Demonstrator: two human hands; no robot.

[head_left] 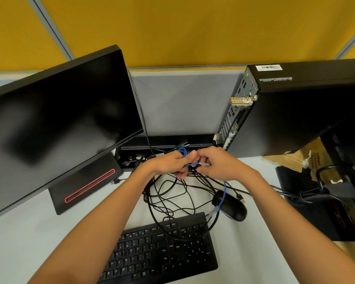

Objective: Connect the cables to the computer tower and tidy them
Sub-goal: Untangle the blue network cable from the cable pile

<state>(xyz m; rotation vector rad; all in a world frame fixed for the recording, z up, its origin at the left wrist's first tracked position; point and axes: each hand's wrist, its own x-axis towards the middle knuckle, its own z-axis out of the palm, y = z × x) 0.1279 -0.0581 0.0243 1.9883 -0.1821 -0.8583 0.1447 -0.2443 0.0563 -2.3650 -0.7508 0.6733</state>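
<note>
Keyboard [162,249], one, lay nearest at 6 o'clock, a mouse [232,206] beside it at 5. Blue cable [190,165] was pinched by left hand [168,163] and right hand [219,163] above the black cable tangle [172,193] mid-desk. Step judged: untangling, pre-connection; the plug needs freeing, then carrying to the tower [295,111] at 2 o'clock. One monitor [59,124] at 10.

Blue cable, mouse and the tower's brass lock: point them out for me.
blue cable [225,191]: head view, on its stretch hanging below the right hand.
mouse [234,208]: head view, on its black back.
brass lock [239,100]: head view, on its dial barrel.
</note>
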